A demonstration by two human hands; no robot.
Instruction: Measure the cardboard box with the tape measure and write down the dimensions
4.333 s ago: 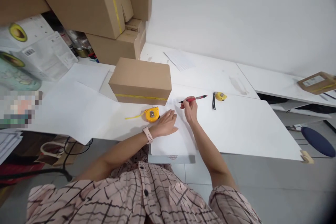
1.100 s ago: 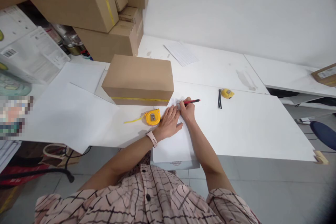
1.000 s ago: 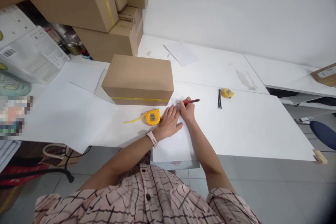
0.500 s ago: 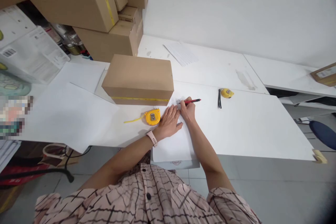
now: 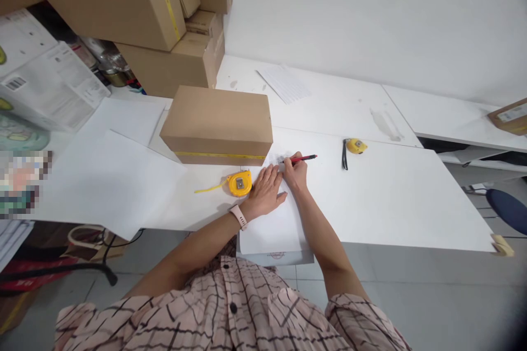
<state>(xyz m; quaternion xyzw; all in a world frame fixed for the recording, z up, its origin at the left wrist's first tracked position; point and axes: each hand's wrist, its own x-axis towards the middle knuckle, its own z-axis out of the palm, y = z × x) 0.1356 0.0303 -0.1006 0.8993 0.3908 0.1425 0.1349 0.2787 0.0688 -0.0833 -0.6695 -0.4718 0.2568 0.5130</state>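
My right hand (image 5: 295, 174) is closed around a red and black pen (image 5: 303, 158), its tip close to the written lines on a sheet of paper (image 5: 272, 233). My left hand (image 5: 267, 191) lies flat on that sheet with its fingers stretched out. Just left of the left hand sits a yellow tape measure (image 5: 240, 183), a short piece of its blade pulled out to the left. Behind the hands stands a closed cardboard box (image 5: 218, 120) with yellow tape along its front. The sheet's top end lies beside the box's right corner.
A second yellow tape measure (image 5: 356, 146) with a black strap lies to the right on the white table (image 5: 395, 197). Large cardboard boxes (image 5: 173, 66) are stacked at the back left. Loose white papers (image 5: 111, 175) cover the left side; another printed sheet (image 5: 284, 83) lies near the wall.
The pen and my right hand have shifted very slightly to the right. My left hand, the box and both tape measures stay where they were.
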